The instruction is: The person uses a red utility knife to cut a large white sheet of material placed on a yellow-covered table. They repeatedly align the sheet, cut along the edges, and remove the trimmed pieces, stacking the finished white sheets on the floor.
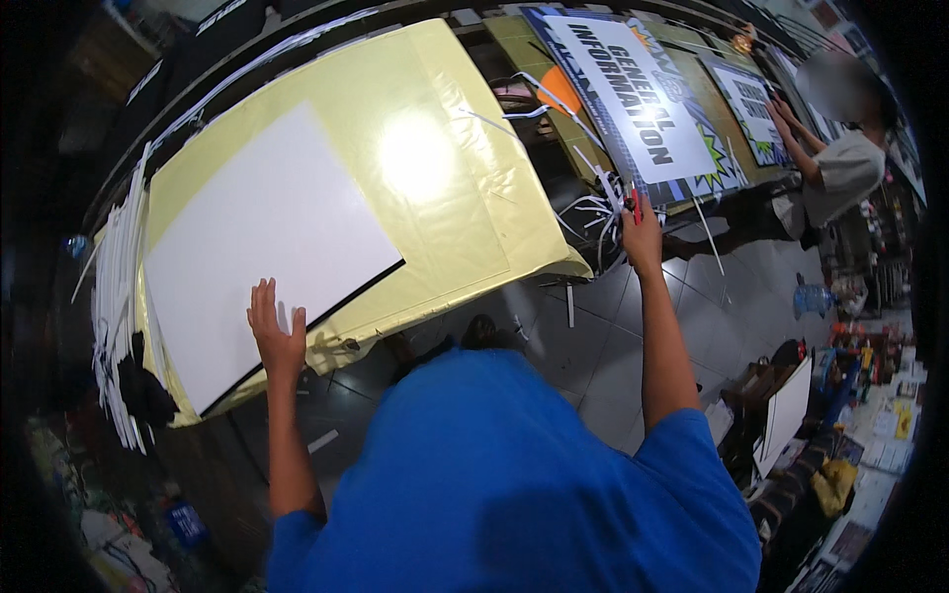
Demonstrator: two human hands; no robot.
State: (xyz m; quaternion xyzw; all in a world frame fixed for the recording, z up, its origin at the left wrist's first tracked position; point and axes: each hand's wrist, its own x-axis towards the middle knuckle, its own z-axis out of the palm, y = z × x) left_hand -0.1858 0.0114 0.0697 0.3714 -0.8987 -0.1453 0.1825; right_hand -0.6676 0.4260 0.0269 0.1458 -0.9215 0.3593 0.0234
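Note:
A large white board (pixel 267 212) with a dark edge lies at an angle on the yellow-covered table. My left hand (pixel 277 328) rests at its near edge, fingers stretched out over the white surface. Off to the right, my right hand (pixel 643 237) is closed around a small red tool (pixel 637 206), whose exact kind I cannot make out. It is held beside a tangle of thin white strips (pixel 601 203), at the near corner of a printed sign (pixel 633 99) with a white sheet and dark lettering.
Glossy yellow sheeting (pixel 474 222) covers the table and reflects a lamp. Long white strips (pixel 117 306) are bundled along its left end. At the far right a co-worker (pixel 840 163) has hands over another sign (pixel 746 109). A clear bottle (pixel 813 300) stands on the tiled floor (pixel 633 326).

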